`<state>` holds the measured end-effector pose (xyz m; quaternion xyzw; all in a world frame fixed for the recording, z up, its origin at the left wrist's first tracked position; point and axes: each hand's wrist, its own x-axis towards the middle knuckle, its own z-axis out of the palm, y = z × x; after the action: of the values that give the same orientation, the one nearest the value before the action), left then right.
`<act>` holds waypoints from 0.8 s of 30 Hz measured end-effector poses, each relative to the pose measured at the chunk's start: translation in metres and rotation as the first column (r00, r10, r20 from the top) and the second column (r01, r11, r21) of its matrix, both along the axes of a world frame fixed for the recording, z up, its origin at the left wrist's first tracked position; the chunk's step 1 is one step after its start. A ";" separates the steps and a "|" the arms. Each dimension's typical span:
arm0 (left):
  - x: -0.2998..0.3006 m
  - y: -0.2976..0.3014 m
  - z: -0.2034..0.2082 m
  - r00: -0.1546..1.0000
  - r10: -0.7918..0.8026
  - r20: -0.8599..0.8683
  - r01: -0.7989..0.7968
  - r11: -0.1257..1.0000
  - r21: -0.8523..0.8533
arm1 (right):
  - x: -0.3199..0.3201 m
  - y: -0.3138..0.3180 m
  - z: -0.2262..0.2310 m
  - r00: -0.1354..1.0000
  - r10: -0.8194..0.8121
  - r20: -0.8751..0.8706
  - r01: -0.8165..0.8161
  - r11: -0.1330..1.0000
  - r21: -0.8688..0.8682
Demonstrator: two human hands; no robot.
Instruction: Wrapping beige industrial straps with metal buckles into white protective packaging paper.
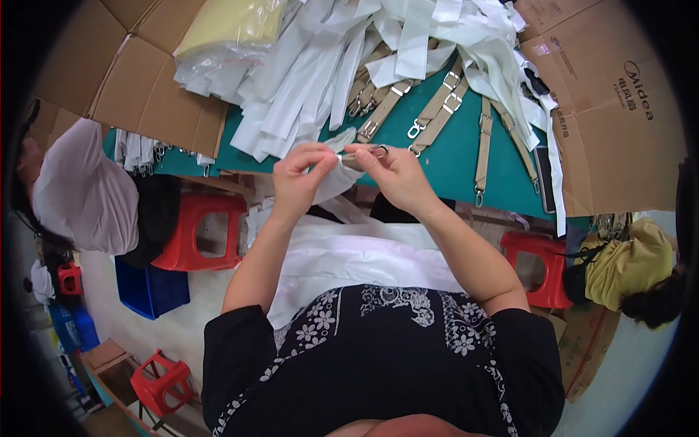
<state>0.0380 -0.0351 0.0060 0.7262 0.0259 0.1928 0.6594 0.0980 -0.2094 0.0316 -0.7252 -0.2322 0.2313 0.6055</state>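
At the near edge of the green table, my left hand and my right hand are close together, fingers pinched. Between them is a short piece of tan strap, its metal clasp by my right fingers. A white strip hangs at my left fingertips; their exact hold on it is partly hidden. Just beyond lie tan straps with silver buckles and hooks. More tan straps lie to the right.
White strips pile across the green table, beside a plastic-wrapped yellow stack. Cardboard walls rise left and right. A dark phone lies at the right edge. Red stools and a blue bin stand nearby; people sit on both sides.
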 end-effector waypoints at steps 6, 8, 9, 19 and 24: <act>0.003 0.007 -0.007 0.985 -0.126 0.119 0.142 0.980 -0.139 | -0.012 0.007 0.000 0.917 0.072 -0.392 0.034 0.966 0.255; 0.005 0.015 -0.017 0.903 -0.429 0.007 0.414 0.866 -0.280 | -0.013 -0.003 0.000 0.851 0.053 -0.522 0.145 0.932 0.331; 0.003 0.015 -0.016 0.810 -0.583 -0.070 0.512 0.759 -0.403 | -0.013 -0.011 0.004 0.775 0.060 -0.629 0.251 0.884 0.393; -0.038 0.089 0.007 0.507 -0.416 -0.755 0.811 0.526 0.255 | -0.057 -0.317 0.037 0.599 -0.483 -0.639 0.801 0.370 0.471; -0.080 0.039 0.070 0.256 -0.540 -0.802 0.851 0.520 -0.079 | -0.145 -0.421 -0.074 0.235 -0.724 -0.649 0.967 0.240 0.083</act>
<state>-0.0421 0.0038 0.0763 0.7744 -0.0743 -0.4424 0.4462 -0.0467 -0.6307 -0.0426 -0.4674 0.3313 -0.0462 0.8183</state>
